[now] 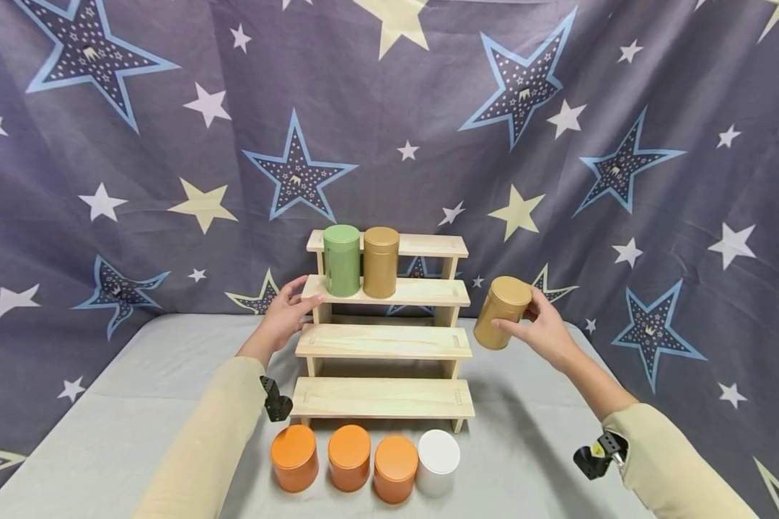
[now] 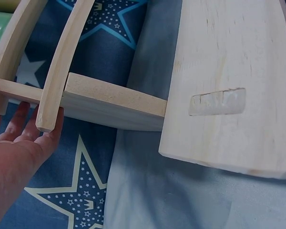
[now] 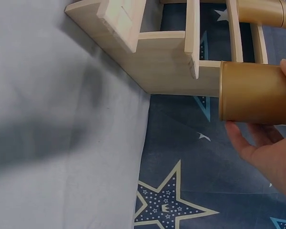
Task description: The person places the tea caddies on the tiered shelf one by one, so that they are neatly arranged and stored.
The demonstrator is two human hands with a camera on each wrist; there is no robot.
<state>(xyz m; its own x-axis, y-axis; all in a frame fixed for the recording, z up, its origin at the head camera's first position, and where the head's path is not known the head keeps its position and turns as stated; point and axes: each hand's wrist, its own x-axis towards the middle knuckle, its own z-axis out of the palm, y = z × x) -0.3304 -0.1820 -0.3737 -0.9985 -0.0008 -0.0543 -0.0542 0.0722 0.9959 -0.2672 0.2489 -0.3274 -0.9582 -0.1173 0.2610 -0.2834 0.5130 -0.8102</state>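
My right hand (image 1: 545, 331) grips a gold canister (image 1: 503, 313), slightly tilted and held off the table to the right of a stepped wooden shelf (image 1: 383, 342). In the right wrist view, the thumb and fingers of that hand (image 3: 271, 148) lie on opposite sides of the gold canister (image 3: 257, 93). My left hand (image 1: 284, 317) holds the left end of the shelf's second step from the top. On that step stand a green canister (image 1: 342, 261) and, just right of it, another gold canister (image 1: 381, 263). The left wrist view shows fingers (image 2: 26, 126) under the wood.
In front of the shelf, an orange tin (image 1: 295, 458), a second orange tin (image 1: 349, 458) and a third orange tin (image 1: 395, 469) stand in a row with a white tin (image 1: 438, 463). A star-patterned cloth (image 1: 389, 108) hangs behind the grey-white table (image 1: 136, 404).
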